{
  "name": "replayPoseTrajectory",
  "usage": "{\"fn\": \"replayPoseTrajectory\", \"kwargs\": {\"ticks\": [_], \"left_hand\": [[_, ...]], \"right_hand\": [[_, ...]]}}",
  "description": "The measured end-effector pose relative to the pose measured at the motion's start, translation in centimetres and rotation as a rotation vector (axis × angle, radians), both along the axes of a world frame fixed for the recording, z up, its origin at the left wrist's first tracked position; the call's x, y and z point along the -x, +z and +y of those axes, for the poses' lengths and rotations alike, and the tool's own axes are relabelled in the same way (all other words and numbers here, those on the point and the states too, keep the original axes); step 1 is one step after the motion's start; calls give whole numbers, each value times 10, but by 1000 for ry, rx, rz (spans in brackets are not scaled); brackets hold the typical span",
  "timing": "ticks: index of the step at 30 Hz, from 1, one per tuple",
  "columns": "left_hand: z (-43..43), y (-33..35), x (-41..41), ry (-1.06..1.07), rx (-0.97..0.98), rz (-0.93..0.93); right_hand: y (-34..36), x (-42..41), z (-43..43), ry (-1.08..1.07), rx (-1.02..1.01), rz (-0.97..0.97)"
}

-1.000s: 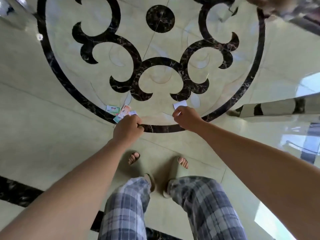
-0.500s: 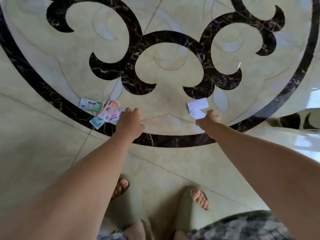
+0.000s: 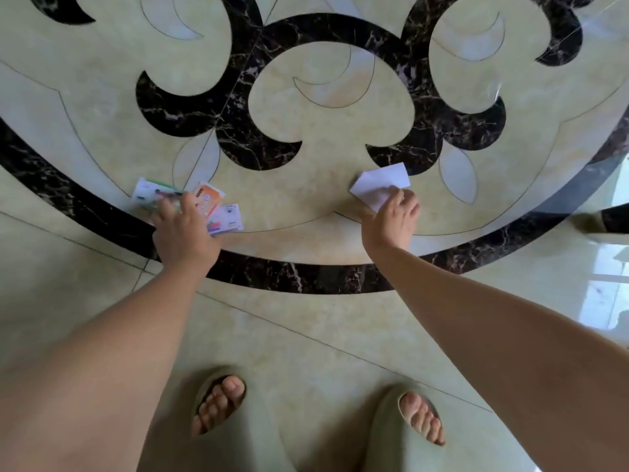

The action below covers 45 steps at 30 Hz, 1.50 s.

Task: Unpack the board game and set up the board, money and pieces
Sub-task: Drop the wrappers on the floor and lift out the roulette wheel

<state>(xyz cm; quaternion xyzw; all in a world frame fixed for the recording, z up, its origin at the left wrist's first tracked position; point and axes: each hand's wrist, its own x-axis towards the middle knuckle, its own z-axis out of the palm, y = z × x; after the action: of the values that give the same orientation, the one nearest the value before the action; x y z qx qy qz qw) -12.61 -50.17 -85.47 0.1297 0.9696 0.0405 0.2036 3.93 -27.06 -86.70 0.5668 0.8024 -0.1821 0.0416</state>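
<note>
Overlapping colourful banknotes [image 3: 208, 200] (cards [image 3: 381, 180] plain white)

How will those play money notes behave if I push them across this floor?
The play money notes look thin and flat, so probably floppy and very light. The marble floor is glossy, so they would likely slide easily. Fanned loosely at the left hand, they may scatter.

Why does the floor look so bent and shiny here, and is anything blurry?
Head view: the wide-angle lens bows the black ring and swells the forearms near the bottom edge; head view, right edge: bright light glares off the polished floor; head view again: the play money in the left hand is slightly soft, its print hard to read.
</note>
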Motion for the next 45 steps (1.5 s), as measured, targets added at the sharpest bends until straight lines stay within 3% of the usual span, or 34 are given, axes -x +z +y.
{"fn": "replayPoseTrajectory", "kwargs": {"ticks": [4,9,13,18,25,32,39,45], "left_hand": [[-8,4,6,-85,-46,68],[-18,1,21,-193,18,-97],[-15,4,6,-241,-76,42],[-10,4,0,-223,-156,84],[-7,4,-5,-188,-50,60],[-1,8,-4,-153,-30,-26],[6,12,0,-149,-9,-98],[5,11,2,-157,-30,-112]], "right_hand": [[10,2,20,157,-26,25],[13,11,56,454,120,-201],[9,21,43,457,10,-113],[7,18,24,523,3,12],[8,14,6,586,22,-1],[13,26,-8,515,126,16],[13,38,-17,500,161,-80],[16,34,-19,514,189,7]]}}
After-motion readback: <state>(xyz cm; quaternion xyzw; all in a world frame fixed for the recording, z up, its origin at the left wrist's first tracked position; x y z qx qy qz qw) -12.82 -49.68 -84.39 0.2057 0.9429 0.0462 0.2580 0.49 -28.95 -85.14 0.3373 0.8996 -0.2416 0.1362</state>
